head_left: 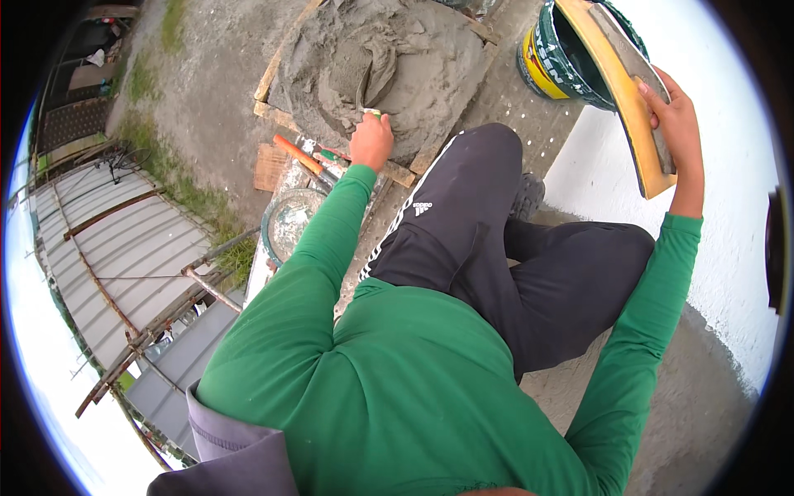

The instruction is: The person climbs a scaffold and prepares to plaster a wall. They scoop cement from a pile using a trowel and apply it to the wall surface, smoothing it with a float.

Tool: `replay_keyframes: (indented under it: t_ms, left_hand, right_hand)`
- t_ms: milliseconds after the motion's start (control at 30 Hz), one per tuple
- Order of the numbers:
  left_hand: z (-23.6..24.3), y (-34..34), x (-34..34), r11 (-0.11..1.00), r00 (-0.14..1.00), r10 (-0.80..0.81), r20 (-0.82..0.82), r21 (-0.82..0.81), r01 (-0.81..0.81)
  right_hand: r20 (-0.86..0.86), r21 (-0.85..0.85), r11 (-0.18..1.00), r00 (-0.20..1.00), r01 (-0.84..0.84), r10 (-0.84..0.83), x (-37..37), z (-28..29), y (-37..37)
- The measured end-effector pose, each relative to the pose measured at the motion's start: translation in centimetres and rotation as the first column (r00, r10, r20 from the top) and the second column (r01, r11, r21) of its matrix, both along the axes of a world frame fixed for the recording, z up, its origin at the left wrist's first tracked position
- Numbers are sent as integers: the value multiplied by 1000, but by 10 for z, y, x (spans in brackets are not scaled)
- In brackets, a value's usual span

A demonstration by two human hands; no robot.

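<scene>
My left hand (370,142) is closed around the handle of a trowel (373,112), of which only a light green bit and a metal neck show past my fingers. The trowel's blade is sunk in or coated with wet grey mortar (438,74), so its shape is hard to make out. At the right, my right hand (676,116) grips a long yellow plastering float (627,97) by the grey wooden strip along its back. The float stands tilted beside the white wall, its far end over the rim of a dark green bucket (538,62).
Wooden boards (281,117) frame the mortar. Nearer me lie an orange-handled tool (299,155) and a round, mortar-smeared container (289,221). A white wall (595,165) bounds the right side. Metal roofing sheets (124,223) and poles lie to the left.
</scene>
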State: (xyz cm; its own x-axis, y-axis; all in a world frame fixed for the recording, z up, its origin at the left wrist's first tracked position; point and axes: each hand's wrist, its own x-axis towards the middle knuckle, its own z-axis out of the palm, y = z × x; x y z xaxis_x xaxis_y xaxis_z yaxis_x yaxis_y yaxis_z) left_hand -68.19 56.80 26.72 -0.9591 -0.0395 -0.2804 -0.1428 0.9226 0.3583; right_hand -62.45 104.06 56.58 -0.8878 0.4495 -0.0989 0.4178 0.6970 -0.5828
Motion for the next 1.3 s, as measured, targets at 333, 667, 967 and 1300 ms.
replay_keyframes:
  t_ms: [333,667,967,1300]
  left_hand:
    - [-6,-51,-13,970,972,233,27,62,-234]
    - [-14,65,24,878,944,298,139,348,-328]
    - [35,-46,16,815,959,-209,194,577,61]
    - [20,-84,-92,868,853,-495,165,131,479]
  right_hand:
    - [14,2,1000,1000,18,-18,0,-1,6]
    - [30,11,1000,999,-11,10,2,1,4]
    - [2,-6,1000,1000,18,-18,5,-3,13]
    - [4,13,1000,1000,4,-4,8,-5,13]
